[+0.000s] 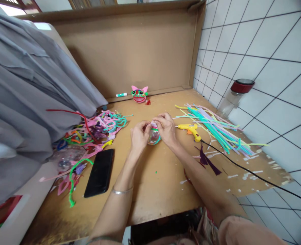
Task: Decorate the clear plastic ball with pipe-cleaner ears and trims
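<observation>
Over the middle of the table I hold a small round clear plastic piece with pink, green and orange strips along it. The fingers of my left hand close on its left upper edge. My right hand pinches it from the upper right, and the fingers hide part of its top. Just right of that hand lies a yellow hot glue gun, its nozzle towards the fingers. Farther back sits a finished-looking pipe-cleaner animal head with pink ears and big eyes.
Tangled pipe cleaners heap at left, near a black phone. Straight pipe cleaners lie at right, with a purple tassel. A glass jar stands by the tiled wall. The glue gun's cord runs right. A glue stick lies behind.
</observation>
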A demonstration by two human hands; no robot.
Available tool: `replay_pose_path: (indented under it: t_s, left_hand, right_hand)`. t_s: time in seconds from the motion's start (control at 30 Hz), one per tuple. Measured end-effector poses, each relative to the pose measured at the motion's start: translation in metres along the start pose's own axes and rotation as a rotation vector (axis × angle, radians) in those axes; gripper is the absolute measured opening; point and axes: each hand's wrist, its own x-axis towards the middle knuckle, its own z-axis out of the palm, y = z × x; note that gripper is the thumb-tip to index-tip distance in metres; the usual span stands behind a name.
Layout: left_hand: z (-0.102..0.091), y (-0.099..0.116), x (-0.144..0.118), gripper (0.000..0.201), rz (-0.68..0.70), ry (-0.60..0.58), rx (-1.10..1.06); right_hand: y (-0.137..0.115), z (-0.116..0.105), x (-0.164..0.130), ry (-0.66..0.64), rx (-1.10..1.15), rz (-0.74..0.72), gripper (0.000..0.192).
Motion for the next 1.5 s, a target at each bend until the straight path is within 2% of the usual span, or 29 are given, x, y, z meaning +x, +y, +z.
replay_pose_path:
  t_s: [0.17, 0.23, 0.3, 0.43, 0.57, 0.7, 0.97, 1.07, 1.17, 1.23, 1.3, 1.4, 1.5]
  left_hand:
    - [0.000, -0.002, 0.001, 0.022, 0.004, 0.005, 0.009]
    - [0.000, -0.002, 0.001, 0.023, -0.008, 0.023, 0.010]
    - [0.001, -0.003, 0.000, 0.023, -0.021, 0.041, 0.010]
    - [0.002, -0.003, 0.000, 0.022, -0.019, 0.059, 0.006]
    - [0.003, -0.005, 0.000, 0.022, -0.005, 0.057, 0.021]
    - [0.002, -0.008, 0.001, 0.021, 0.039, 0.047, 0.045]
    - [0.004, -0.012, 0.002, 0.018, 0.095, 0.081, 0.055]
    - [0.007, -0.012, 0.001, 0.017, 0.137, 0.101, 0.071]
    - [0.011, -0.013, -0.001, 0.018, 0.174, 0.139, 0.089]
    - [0.013, -0.013, -0.001, 0.017, 0.183, 0.158, 0.098]
    - [0.015, -0.013, -0.002, 0.016, 0.175, 0.163, 0.109]
    - [0.016, -0.013, -0.002, 0.016, 0.152, 0.154, 0.115]
    - [0.016, -0.014, -0.002, 0.017, 0.145, 0.144, 0.117]
  right_hand:
    - [-0.002, -0.007, -0.003, 0.009, 0.021, -0.005, 0.025]
    - [-0.001, -0.013, -0.008, 0.026, 0.026, 0.004, 0.029]
    - [-0.002, -0.017, -0.018, 0.028, 0.013, 0.027, 0.024]
    - [-0.005, -0.017, -0.042, -0.080, -0.024, 0.052, 0.012]
    - [-0.007, -0.007, -0.055, -0.135, -0.088, 0.040, 0.021]
    - [-0.002, -0.004, -0.054, -0.138, -0.126, 0.039, 0.023]
    - [0.008, -0.003, -0.051, -0.113, -0.035, 0.035, 0.027]
    - [0.008, -0.004, -0.050, -0.143, -0.041, 0.048, 0.029]
    - [0.005, -0.017, -0.047, -0.229, -0.082, 0.040, 0.030]
    - [0.002, -0.034, -0.043, -0.291, -0.176, 0.032, 0.030]
    - [0.001, -0.054, -0.038, -0.275, -0.406, 0.080, 0.032]
    - [0.008, -0.082, -0.031, -0.242, -0.846, 0.327, 0.047]
    - [0.025, -0.093, -0.028, -0.302, -1.039, 0.533, 0.060]
